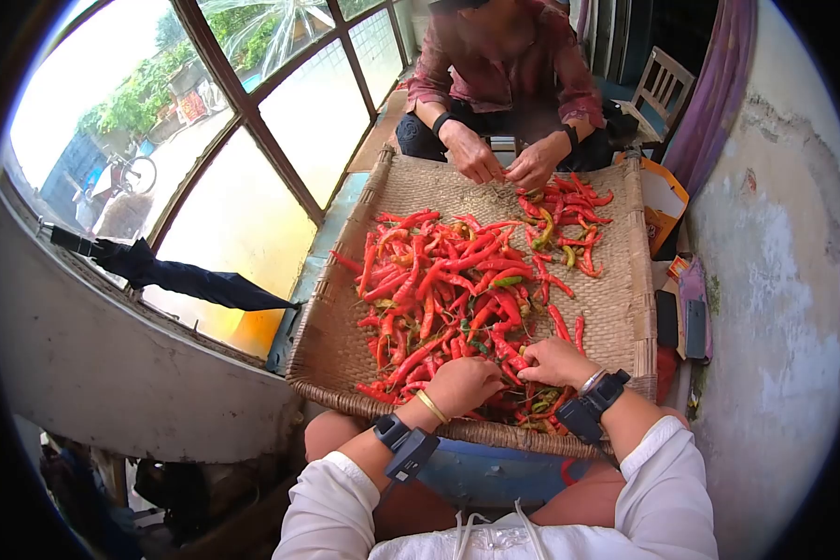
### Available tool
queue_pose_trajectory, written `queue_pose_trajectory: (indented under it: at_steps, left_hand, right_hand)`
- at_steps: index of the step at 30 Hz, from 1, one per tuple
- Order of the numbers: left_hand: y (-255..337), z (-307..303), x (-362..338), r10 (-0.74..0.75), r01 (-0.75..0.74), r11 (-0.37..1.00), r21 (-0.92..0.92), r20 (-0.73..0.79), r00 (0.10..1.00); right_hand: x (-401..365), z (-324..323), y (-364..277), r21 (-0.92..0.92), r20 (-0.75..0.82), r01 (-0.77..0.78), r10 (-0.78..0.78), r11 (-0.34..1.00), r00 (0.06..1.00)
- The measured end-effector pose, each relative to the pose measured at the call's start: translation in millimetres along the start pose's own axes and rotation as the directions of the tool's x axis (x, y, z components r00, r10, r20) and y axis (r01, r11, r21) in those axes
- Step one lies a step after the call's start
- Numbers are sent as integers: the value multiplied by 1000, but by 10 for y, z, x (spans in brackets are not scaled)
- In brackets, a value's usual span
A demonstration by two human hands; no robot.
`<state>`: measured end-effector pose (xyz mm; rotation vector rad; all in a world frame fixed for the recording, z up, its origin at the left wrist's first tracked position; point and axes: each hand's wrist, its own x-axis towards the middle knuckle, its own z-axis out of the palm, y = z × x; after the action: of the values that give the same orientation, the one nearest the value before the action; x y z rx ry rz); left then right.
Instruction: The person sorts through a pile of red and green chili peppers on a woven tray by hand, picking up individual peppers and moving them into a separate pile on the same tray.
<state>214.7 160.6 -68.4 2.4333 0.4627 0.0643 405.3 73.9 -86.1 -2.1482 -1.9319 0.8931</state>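
A pile of red chili peppers (pixel 439 280), with a few green ones among them, lies in a large woven tray (pixel 607 303). At the near side of the pile, my left hand (pixel 464 385) has its fingers closed in a pinch; what is between the fingertips is too small to make out. Just to its right, my right hand (pixel 555 362) is closed on a red chili pepper (pixel 506 351), which points up and left from the fingertips. The two hands are close together but apart. Below them, darker red and yellowish peppers (pixel 537 403) lie by the near rim.
Across the tray a person (pixel 509 75) sits with both hands (pixel 504 166) together above a smaller chili heap (pixel 574 210). A folded umbrella (pixel 196 280) leans by the window on the left. Phones (pixel 694 327) lie near the right wall, and a wooden chair (pixel 661 89) stands behind.
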Motion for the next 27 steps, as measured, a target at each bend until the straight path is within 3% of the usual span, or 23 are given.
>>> queue_pose_trajectory:
  at_steps: [2,4,5,7,9,10,11,12,13,15,16,17,18,19,20,21,22,24,25,27]
  left_hand:
    - [22,11,1,-9,8,1000,-17,-21,1000]
    - [42,-24,22,126,-126,992,15,-273,954]
    - [60,-61,33,131,-130,991,22,-279,951]
    - [171,-187,48,256,-178,960,214,-424,869]
    - [132,-170,57,291,-225,954,200,-425,857]
    - [104,-135,48,136,-133,991,30,-282,950]
    - [92,-100,28,-8,-5,992,-126,-101,995]
    - [114,-97,18,-80,60,877,-477,-22,997]
    - [97,-80,28,-83,66,874,-482,-14,996]
    - [13,-17,61,232,-318,907,-276,-303,924]
    - [-1,22,92,298,-425,853,-305,-384,874]
    - [-22,33,81,294,-421,853,-309,-382,876]
    - [-8,8,56,100,-205,672,-711,-187,977]
    - [16,-18,29,-4,82,340,-937,86,996]
    - [41,-71,25,-42,130,361,-924,123,992]
    - [96,-115,24,-96,99,365,-926,68,993]
    - [44,-84,35,-159,105,517,-849,25,987]
    - [16,-64,39,-258,153,790,-593,-95,961]
    - [12,-49,25,-261,157,788,-595,-93,961]
    - [-7,-28,11,-85,11,958,-287,-248,965]
  right_hand:
    - [15,47,23,205,-37,39,-32,978,999]
    - [-19,-42,-36,157,-68,63,-53,986,996]
    - [-54,-108,-94,115,-91,82,-71,990,993]
    - [-167,-284,-211,121,-129,117,-101,986,986]
    - [-239,-338,-235,359,-77,225,-212,906,974]
    - [-275,-364,-246,493,-81,237,-227,837,971]
    - [-289,-386,-232,496,-76,233,-225,837,971]
    - [-296,-424,-202,687,3,125,-174,716,985]
    - [-298,-460,-174,832,90,2,-139,555,986]
    - [-319,-499,-152,867,68,26,-170,497,983]
    - [-336,-514,-151,894,72,11,-168,448,983]
    - [-339,-546,-146,917,73,0,-168,399,983]
    - [-339,-590,-130,911,34,42,-177,409,984]
    - [-333,-615,-82,913,42,33,-174,407,984]
    - [-318,-644,-13,923,-25,64,-107,379,994]
    - [-301,-667,65,931,-90,97,-37,353,995]
    - [-275,-676,184,932,-83,90,-36,350,996]
    - [-232,-707,326,962,-274,269,163,56,948]
    - [-223,-733,286,963,-270,265,164,54,949]
    - [-237,-797,148,865,-399,496,496,-76,771]
